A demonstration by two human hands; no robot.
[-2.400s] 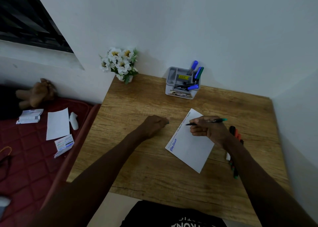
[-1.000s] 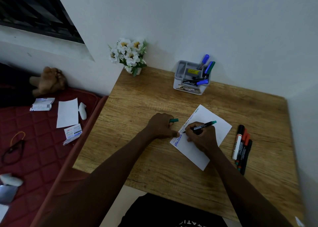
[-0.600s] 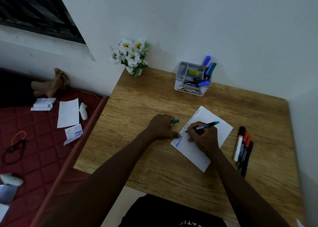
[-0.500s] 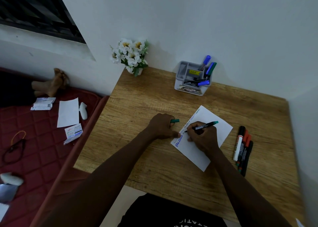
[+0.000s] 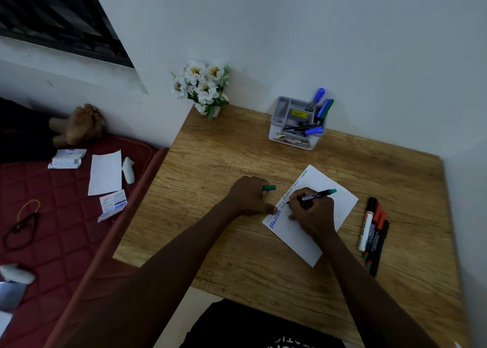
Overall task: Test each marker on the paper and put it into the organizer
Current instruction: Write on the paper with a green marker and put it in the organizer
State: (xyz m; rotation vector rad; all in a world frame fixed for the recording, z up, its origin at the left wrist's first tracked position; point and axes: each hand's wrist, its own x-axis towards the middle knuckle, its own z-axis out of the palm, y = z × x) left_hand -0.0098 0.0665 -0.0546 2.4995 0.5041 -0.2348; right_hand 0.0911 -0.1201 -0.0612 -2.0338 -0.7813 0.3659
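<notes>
A white paper [image 5: 332, 194] lies slanted on the wooden desk [image 5: 216, 157], with blue, black and green writing along its left edge. My right hand [image 5: 312, 213] grips a black marker with a green end [image 5: 320, 194], its tip touching the paper near the writing. My left hand [image 5: 250, 197] holds the green cap [image 5: 269, 188] and rests a fingertip on the paper's left edge. The grey organizer [image 5: 286, 134] stands at the back of the desk with several markers in it.
Several capped markers [image 5: 373, 233] lie side by side right of the paper. A small pot of white flowers [image 5: 203, 89] stands at the desk's back left corner. Walls close the back and right. A red mattress [image 5: 52, 215] with papers lies left of the desk.
My right hand has drawn closer to the left hand and moved the marker tip down the paper's left edge, where new dark letters have appeared. The left hand now pins the paper.
</notes>
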